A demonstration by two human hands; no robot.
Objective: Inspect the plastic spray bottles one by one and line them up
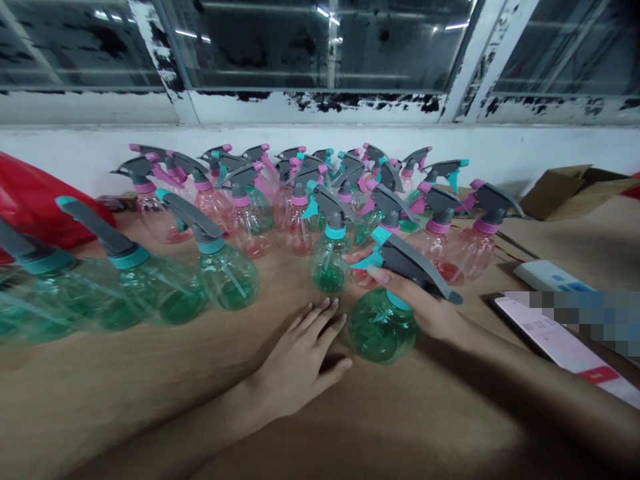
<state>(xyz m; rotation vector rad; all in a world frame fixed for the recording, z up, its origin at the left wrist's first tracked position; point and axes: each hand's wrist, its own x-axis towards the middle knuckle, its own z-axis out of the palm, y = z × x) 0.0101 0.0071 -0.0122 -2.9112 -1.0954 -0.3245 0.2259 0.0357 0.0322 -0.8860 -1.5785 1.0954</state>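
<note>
My right hand (425,303) is wrapped round the neck of a green spray bottle (383,327) with a grey trigger head and teal nozzle, which stands on the brown table (150,393). My left hand (303,353) lies flat on the table just left of that bottle, fingers stretched out and holding nothing. Behind them stand several more spray bottles: green ones (227,273) at the left, pink ones (463,250) at the back and right.
A phone (565,347) and a white remote-like device (547,275) lie at the right. An open cardboard box (570,190) sits at the back right, and a red bag (35,200) at the far left. A white wall and windows run behind.
</note>
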